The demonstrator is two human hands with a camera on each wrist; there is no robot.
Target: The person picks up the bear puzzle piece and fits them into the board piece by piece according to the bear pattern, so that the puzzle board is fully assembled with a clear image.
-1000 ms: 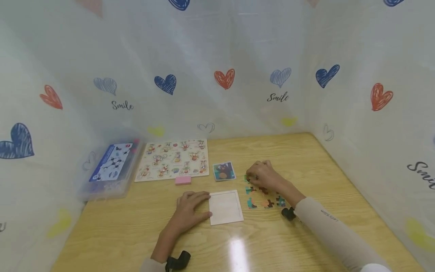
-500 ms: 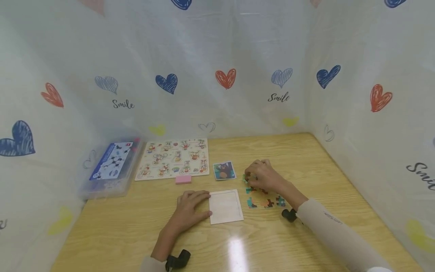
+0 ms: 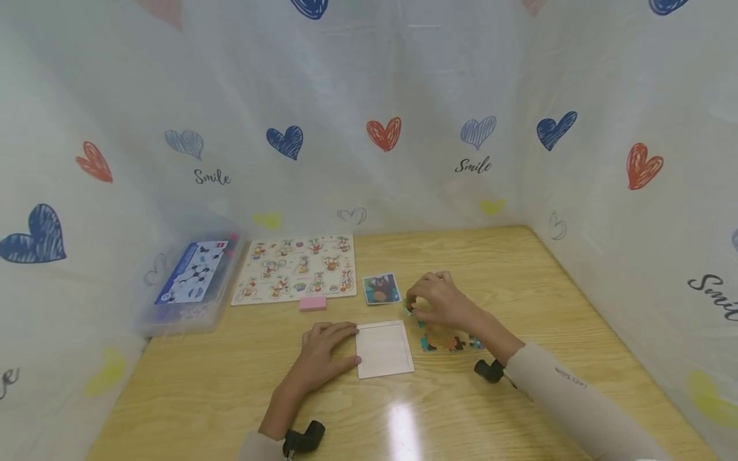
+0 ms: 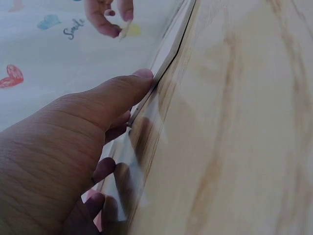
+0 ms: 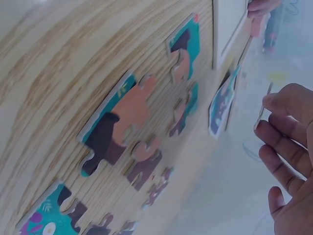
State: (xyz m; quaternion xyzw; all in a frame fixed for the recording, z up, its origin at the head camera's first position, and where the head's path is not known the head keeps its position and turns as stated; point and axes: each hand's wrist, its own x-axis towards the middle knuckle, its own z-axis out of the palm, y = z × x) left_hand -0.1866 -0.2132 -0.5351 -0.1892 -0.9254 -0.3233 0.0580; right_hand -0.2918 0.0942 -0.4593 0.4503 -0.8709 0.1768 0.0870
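while a plastic box (image 3: 193,275) and an animal board (image 3: 288,274) lie at ten o'clock from the frame (image 3: 382,351), my left hand (image 3: 319,357), thumb and fingers spread apart, touches its nine o'clock edge. a picture card (image 3: 381,289) lies at twelve. my right hand (image 3: 441,302) pinches a puzzle piece (image 5: 261,115) at one o'clock; loose pieces (image 3: 455,344) lie at three.

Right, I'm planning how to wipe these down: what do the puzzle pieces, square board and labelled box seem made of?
Puzzle pieces: cardboard or thin wood, printed face, pale cut edges.
Square board: perhaps wood or card, pale matt face.
Labelled box: probably translucent plastic, see-through walls.
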